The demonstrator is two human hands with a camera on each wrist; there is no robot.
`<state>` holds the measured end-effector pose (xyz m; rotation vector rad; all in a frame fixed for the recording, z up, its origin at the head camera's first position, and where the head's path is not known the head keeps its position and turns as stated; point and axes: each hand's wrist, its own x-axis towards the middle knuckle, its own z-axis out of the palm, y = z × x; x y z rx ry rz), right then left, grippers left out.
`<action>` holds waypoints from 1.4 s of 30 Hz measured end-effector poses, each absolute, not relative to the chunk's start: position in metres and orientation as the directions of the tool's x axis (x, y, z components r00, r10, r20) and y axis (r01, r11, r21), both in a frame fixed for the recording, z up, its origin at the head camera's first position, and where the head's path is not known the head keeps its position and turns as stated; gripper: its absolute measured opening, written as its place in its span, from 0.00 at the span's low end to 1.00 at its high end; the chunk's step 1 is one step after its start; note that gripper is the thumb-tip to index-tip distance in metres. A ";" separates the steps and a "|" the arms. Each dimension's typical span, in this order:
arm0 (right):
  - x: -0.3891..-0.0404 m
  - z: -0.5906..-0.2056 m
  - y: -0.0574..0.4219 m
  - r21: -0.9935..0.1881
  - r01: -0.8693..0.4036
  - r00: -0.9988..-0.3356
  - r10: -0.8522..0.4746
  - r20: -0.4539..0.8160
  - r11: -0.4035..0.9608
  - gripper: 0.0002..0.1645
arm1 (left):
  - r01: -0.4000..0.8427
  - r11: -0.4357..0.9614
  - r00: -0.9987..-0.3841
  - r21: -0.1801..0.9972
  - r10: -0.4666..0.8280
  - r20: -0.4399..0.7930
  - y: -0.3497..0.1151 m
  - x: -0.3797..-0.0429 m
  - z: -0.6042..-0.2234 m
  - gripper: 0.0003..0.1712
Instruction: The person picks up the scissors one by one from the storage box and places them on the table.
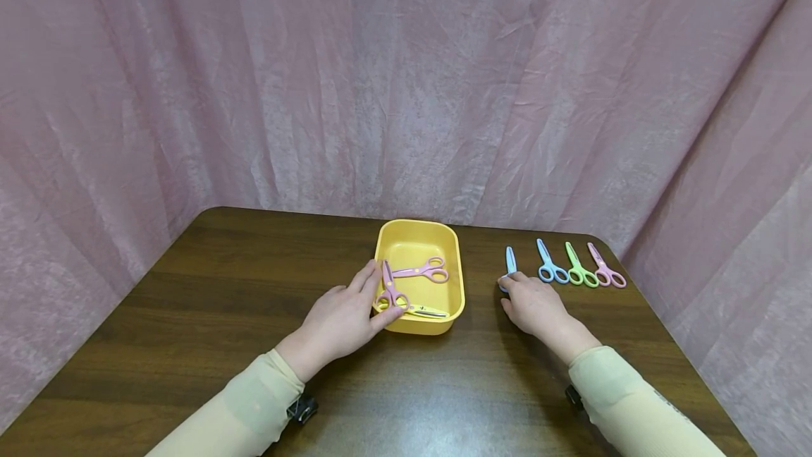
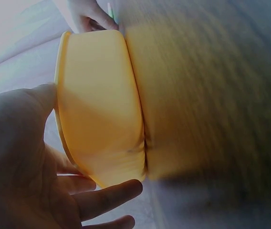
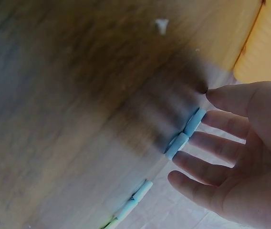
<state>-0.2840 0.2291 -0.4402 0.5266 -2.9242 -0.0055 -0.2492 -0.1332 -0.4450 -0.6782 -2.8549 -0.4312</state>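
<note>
My left hand (image 1: 345, 312) rests against the left side of a yellow plastic bin (image 1: 462, 281), its thumb along the near left rim. In the left wrist view its fingers (image 2: 109, 195) spread out beside the bin's wall. Inside the bin lie pink scissors (image 1: 415, 272), another pink pair (image 1: 388, 281) leaning close to the left wall, and yellow scissors (image 1: 426, 312) along the near side. To the right, my right hand (image 1: 536, 303) reaches over blue scissors (image 1: 510, 259). In the right wrist view, loosely extended fingertips touch their handle loops (image 3: 194, 121), the thumb apart from them.
Right of that hand, a row of scissors lies on the brown wooden table (image 1: 254, 288): a second blue pair (image 1: 550, 266), a green pair (image 1: 579, 270) and a pink pair (image 1: 605, 270). Pink curtains (image 1: 406, 90) hang behind the table and at its sides.
</note>
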 end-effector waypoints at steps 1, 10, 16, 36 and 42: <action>-0.284 -0.440 0.229 0.035 -0.347 -0.922 -0.348 0.167 0.937 0.22 | 0.462 0.854 -0.881 0.238 0.411 0.234 -0.133 -0.249 -0.445 0.53; -0.288 -0.449 0.234 0.027 -0.366 -0.911 -0.364 0.197 0.930 0.21 | 0.464 0.853 -0.880 0.239 0.413 0.232 -0.133 -0.249 -0.445 0.53; -0.311 -0.476 0.252 0.056 -0.384 -0.896 -0.386 0.219 0.922 0.22 | 0.456 0.856 -0.885 0.242 0.409 0.221 -0.133 -0.250 -0.445 0.53; -0.305 -0.438 0.239 0.045 -0.341 -0.929 -0.343 0.139 0.939 0.23 | 0.447 0.857 -0.891 0.258 0.401 0.212 -0.133 -0.248 -0.442 0.53; -0.311 -0.439 0.243 0.046 -0.343 -0.925 -0.346 0.156 0.938 0.22 | 0.448 0.855 -0.890 0.261 0.401 0.214 -0.132 -0.247 -0.442 0.53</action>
